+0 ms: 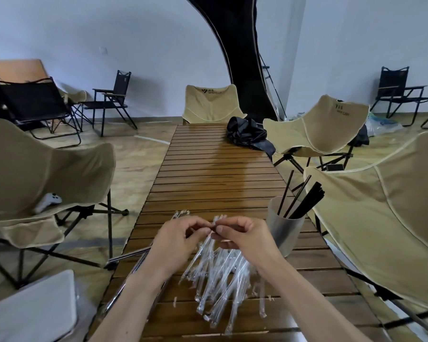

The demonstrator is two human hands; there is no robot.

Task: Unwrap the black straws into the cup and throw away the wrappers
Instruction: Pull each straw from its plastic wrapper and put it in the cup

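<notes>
Both hands are pinching the top end of one thin black straw in a clear crinkly plastic wrapper, which is slanting down and toward the person from the fingertips, its long axis running from the pinch down toward the left wrist. The left hand is clamping it between thumb and curled fingers; the right hand is pinching the wrapper tip just beside, thumbs nearly touching. Judging by this, the tear-open is in hand, and the right hand is nearer the frosted translucent plastic cup, which is standing just right of the right fingers, holding several bare black straws leaning outward. Below the fingers a loose heap of glossy wrapped straws is lying on the brown slatted wooden table.
</notes>
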